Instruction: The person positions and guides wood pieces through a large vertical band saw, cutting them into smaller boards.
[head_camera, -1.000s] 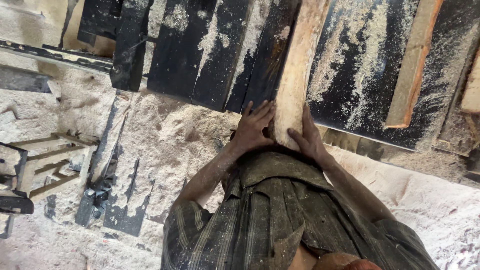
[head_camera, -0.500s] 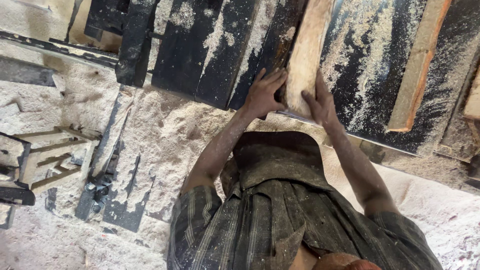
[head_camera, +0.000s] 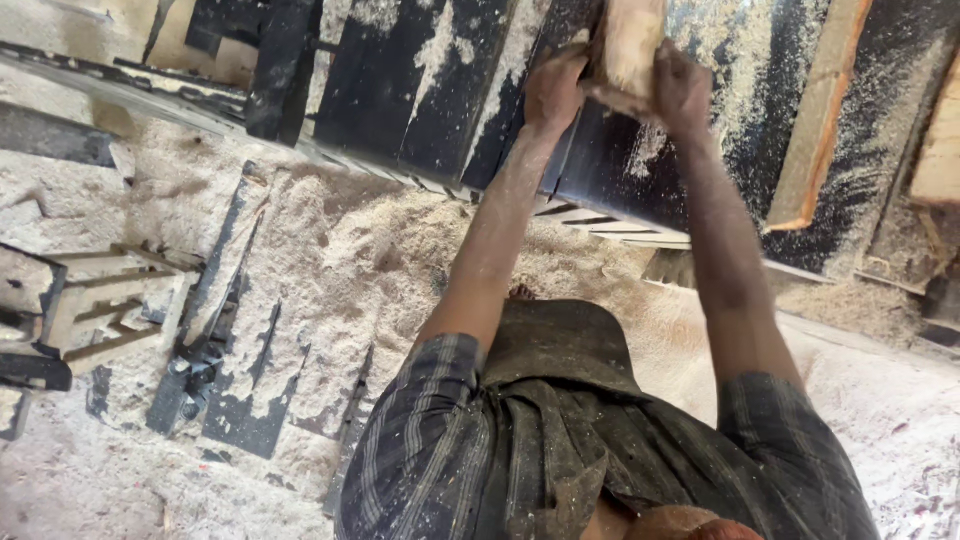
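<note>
A pale wooden plank lies lengthwise on a dark, sawdust-covered machine table, its near end between my two hands. My left hand presses against the plank's left side. My right hand grips its right side. Both arms are stretched far out over the table. The plank's far end runs out of the top of the view.
Another pale plank lies on the table to the right. Thick sawdust covers the floor. A metal frame and dark metal parts lie on the floor at left. My dusty plaid shirt fills the bottom.
My arms have stretched forward and both hands have pushed the plank's end farther away across the table. The view has tilted with the reach.
</note>
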